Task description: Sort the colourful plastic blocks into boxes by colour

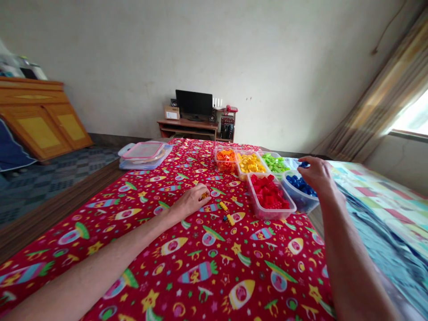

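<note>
My left hand (192,201) rests low over the red patterned cloth, its fingers closed around a small yellow brick (205,195). On the cloth just right of it lie a loose yellow brick (223,206) and another yellow brick (230,220) with a bit of blue beside it. Above the tub of blue bricks (299,183), my right hand (317,173) pinches a blue brick (304,165) between thumb and fingers. Next to that tub stands a clear box (291,206) of red bricks (269,191).
Behind are boxes of orange bricks (226,157), yellow bricks (250,163) and green bricks (274,163). Stacked lids (145,154) lie at the table's left edge. A bed (384,191) adjoins on the right. A monitor (194,104) stands on a desk by the wall.
</note>
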A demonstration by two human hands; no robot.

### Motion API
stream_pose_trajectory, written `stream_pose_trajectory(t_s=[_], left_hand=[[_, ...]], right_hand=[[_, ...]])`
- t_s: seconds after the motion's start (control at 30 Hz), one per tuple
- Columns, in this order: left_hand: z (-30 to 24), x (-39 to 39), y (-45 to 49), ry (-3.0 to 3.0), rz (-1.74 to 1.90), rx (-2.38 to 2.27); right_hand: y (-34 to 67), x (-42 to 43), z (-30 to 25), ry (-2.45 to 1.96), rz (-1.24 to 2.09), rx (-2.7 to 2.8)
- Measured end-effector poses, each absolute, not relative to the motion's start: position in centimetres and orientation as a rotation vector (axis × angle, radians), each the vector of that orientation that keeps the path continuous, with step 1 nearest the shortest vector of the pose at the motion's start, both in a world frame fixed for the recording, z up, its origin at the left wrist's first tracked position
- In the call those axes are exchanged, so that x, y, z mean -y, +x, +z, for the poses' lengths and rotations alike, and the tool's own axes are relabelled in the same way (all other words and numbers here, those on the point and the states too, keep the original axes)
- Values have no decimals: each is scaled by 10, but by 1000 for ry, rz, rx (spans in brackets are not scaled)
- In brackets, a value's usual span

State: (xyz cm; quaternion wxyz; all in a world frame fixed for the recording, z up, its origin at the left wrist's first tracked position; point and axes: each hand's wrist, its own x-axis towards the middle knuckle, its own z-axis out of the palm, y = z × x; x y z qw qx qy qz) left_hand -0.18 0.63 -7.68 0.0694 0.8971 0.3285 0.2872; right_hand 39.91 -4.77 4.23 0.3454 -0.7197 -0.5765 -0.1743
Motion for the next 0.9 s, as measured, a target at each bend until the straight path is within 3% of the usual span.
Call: stream_pose_trajectory(t_s=[0.2, 0.43, 0.7, 0.9], left_hand=[[-73, -3, -2, 2713, 856, -998], [-73, -3, -1, 2708, 868, -998], [-71, 0, -1, 2706, 876, -983], [-72, 0, -1, 2689, 897, -963]], right_hand=[[411, 56, 43, -1930, -368, 1448], [363, 71, 71, -1761, -514, 1409], [227, 87, 34, -1366, -27, 2370], [191, 99, 12, -1430, -10, 2812]])
